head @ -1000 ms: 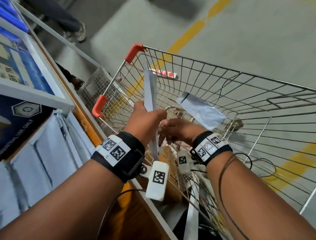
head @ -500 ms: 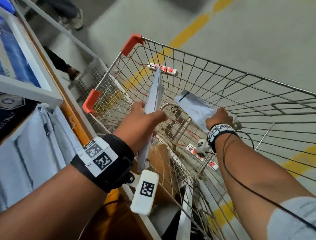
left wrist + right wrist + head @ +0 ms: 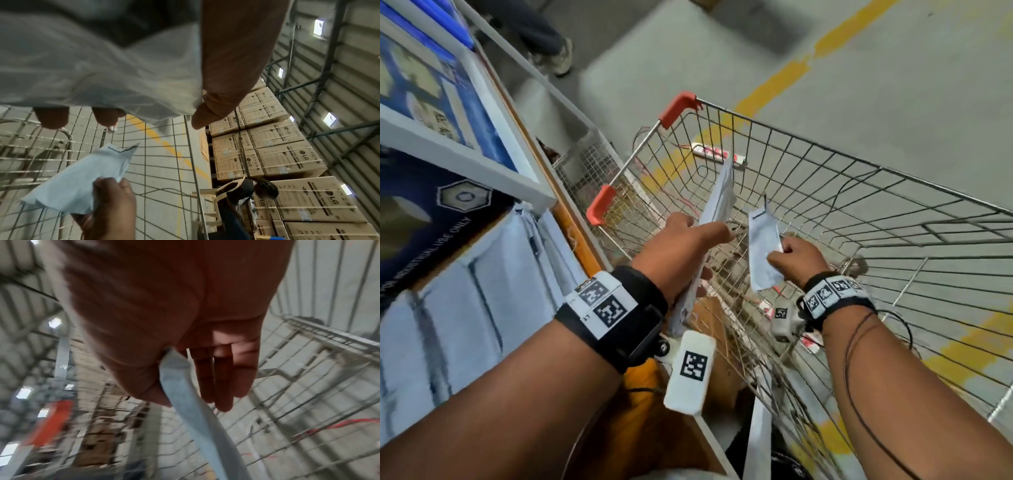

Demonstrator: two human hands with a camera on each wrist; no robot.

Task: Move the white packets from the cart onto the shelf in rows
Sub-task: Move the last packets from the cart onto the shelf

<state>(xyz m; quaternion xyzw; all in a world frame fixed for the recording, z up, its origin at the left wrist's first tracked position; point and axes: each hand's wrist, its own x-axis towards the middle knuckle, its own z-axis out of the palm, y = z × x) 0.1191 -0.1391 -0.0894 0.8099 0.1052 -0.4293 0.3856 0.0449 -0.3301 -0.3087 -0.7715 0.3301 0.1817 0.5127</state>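
My left hand (image 3: 688, 240) grips a stack of white packets (image 3: 717, 202) upright over the wire cart (image 3: 825, 192); in the left wrist view the stack (image 3: 98, 65) lies across the fingers with the thumb on it. My right hand (image 3: 796, 255) pinches a single white packet (image 3: 763, 253) just right of the left hand, lifted inside the cart. The same packet (image 3: 82, 181) shows in the left wrist view, and edge-on (image 3: 185, 394) between thumb and fingers in the right wrist view. More white packets (image 3: 465, 291) stand in a row on the shelf at left.
The shelf's white frame (image 3: 482, 161) and a dark blue box (image 3: 421, 219) sit at upper left. The cart has orange corner guards (image 3: 678, 106) and a red-white label (image 3: 717, 154). A yellow floor line (image 3: 808, 65) runs behind. Another person's legs (image 3: 541, 37) stand beyond. Stacked cardboard boxes (image 3: 283, 146) fill the background.
My right hand has picked the loose packet up off the cart's side and drawn it toward the left hand. The left hand with its stack has stayed over the cart.
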